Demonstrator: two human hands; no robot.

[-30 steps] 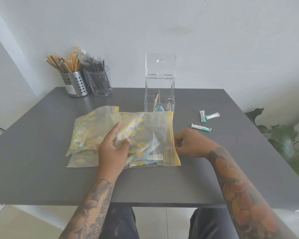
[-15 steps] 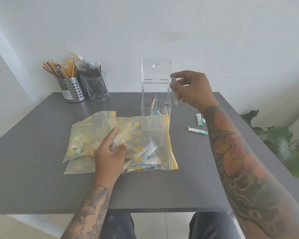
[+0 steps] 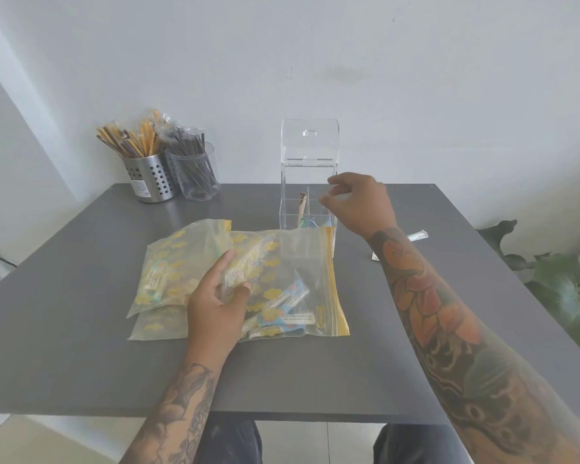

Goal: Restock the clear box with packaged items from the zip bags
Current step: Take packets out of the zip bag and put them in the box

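On the dark grey surface lie the zip bags, clear plastic printed with yellow flowers and overlapping one another; at least 2 can be told apart, with a further edge showing beneath the left one. The right bag has a yellow zip strip along its right edge and holds several small packets in blue, white and yellow wrappers. The left hand rests on the middle of the bags, its grip pinching a fold of the plastic between thumb and fingers. Just behind the bags stands the clear box, tall and upright, its hinged lid raised; thin clear dividers split the inside, and a brown stick-shaped packet leans in one compartment while a few small blue and green packets lie at the bottom. The right hand hovers at the box's open top on its right side, fingers loosely curled with thumb and forefinger close together; whether its grip holds anything I cannot tell. A green-and-white packet lies on the surface to the right, partly hidden by the right forearm. At the back left, a perforated metal cup and a clear cup hold wrapped sticks. A leafy plant stands beyond the right edge.
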